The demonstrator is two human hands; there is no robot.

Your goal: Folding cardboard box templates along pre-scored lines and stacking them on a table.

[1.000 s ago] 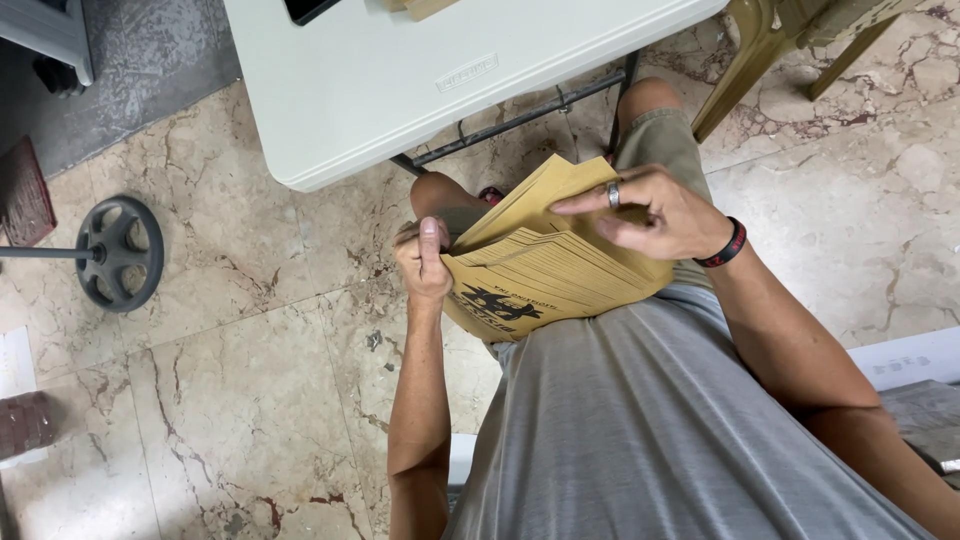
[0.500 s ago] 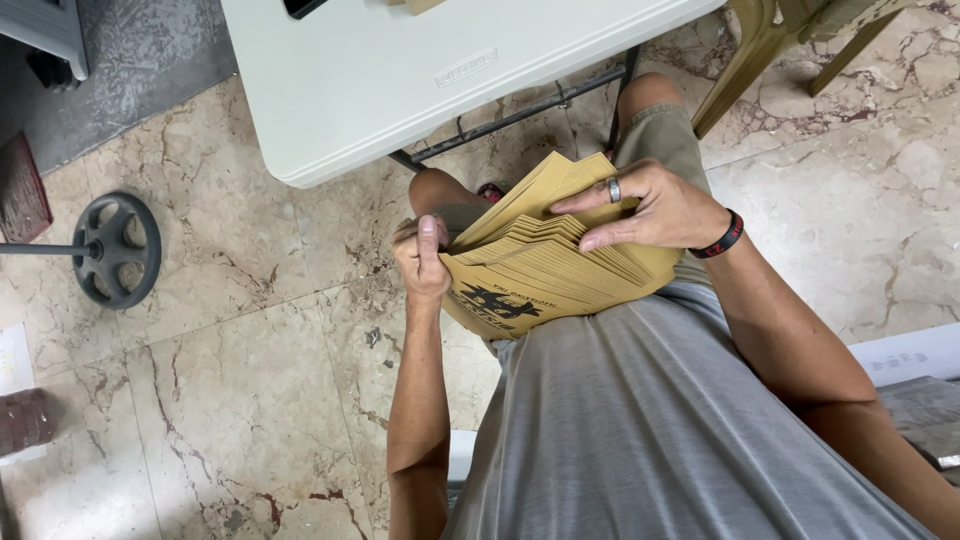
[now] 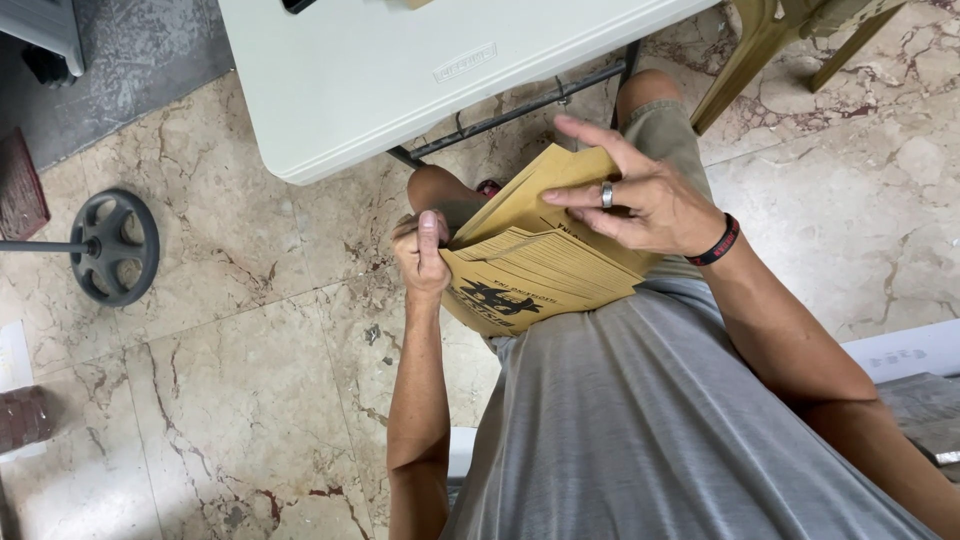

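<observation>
Dark spoked metal wheel (image 3: 118, 246) lies on the marbled stone floor (image 3: 250, 400) at 9 o'clock. Your left hand (image 3: 422, 252) clamps the near corner of the stack of flat brown paper bags with black print (image 3: 535, 268), thumb pressed on top, probably so the sheets stay squared against your lap. At 3 o'clock of that stack your right hand (image 3: 640, 195) rests loosely, fingers spread, fingertips fanning the upper layers. White folding table (image 3: 400, 70) stands at 12 o'clock. No containers are visible; the bags lie flat.
</observation>
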